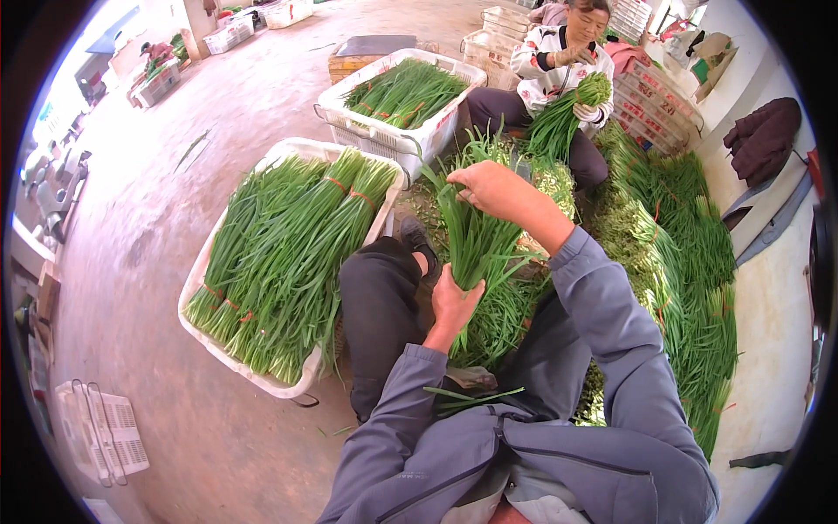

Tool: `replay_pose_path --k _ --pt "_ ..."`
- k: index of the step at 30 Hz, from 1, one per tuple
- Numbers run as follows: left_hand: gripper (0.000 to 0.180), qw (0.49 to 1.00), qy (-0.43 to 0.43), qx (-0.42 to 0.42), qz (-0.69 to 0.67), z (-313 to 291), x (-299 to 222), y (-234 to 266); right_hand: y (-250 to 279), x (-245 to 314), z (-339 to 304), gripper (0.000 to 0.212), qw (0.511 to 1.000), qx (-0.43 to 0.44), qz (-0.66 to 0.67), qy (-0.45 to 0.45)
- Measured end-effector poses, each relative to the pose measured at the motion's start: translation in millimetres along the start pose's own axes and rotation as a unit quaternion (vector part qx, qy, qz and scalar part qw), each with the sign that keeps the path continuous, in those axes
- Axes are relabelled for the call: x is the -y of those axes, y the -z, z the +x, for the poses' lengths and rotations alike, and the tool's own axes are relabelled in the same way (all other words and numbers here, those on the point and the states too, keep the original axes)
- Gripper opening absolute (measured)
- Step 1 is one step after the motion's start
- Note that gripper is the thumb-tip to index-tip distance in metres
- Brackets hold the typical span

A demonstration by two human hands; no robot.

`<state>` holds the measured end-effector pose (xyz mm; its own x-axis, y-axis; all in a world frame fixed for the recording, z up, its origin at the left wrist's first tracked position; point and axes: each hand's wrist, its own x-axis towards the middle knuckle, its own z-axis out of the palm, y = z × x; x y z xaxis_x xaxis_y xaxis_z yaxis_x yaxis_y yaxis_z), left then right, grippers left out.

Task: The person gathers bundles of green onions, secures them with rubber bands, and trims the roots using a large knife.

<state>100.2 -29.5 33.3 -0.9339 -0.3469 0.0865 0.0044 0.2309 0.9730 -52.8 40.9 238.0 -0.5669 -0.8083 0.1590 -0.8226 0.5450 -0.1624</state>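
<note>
A loose bunch of green garlic chives (476,244) stands upright between my knees. My left hand (456,303) is closed round its lower part. Above it, my right hand (502,190) pinches at the upper end of the leaves, fingertips pressed together; what exactly lies between them is too small to make out. More loose chives (502,327) are heaped under and beyond the bunch. A few stray leaves (463,399) lie across my lap.
Left of my knee is a white crate (194,319) of banded chive bundles; a second filled crate (436,140) stands beyond. Chives (690,262) are piled along the right wall. Across from me a seated person (559,61) holds a bunch. An upright crate (113,432) is at lower left.
</note>
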Motion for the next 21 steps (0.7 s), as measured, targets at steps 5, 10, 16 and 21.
replay_pose_path --k 5,10,16,21 --pt "0.050 1.000 -0.014 -0.001 -0.006 -0.3 3.2 -2.8 2.7 -1.4 -1.1 0.028 1.000 0.021 -0.001 0.002" --pt "0.051 1.000 -0.014 0.002 -0.009 -1.1 4.7 -2.4 6.4 11.3 -2.3 0.027 0.999 0.013 0.000 -0.045" --pt "0.051 1.000 -0.016 0.007 0.006 -0.6 3.5 -4.8 6.6 6.0 -1.4 0.022 0.999 0.041 -0.006 -0.022" --pt "0.051 1.000 -0.013 0.006 0.009 -1.1 4.9 -1.7 9.7 14.9 -1.3 0.032 0.999 0.045 -0.002 -0.024"
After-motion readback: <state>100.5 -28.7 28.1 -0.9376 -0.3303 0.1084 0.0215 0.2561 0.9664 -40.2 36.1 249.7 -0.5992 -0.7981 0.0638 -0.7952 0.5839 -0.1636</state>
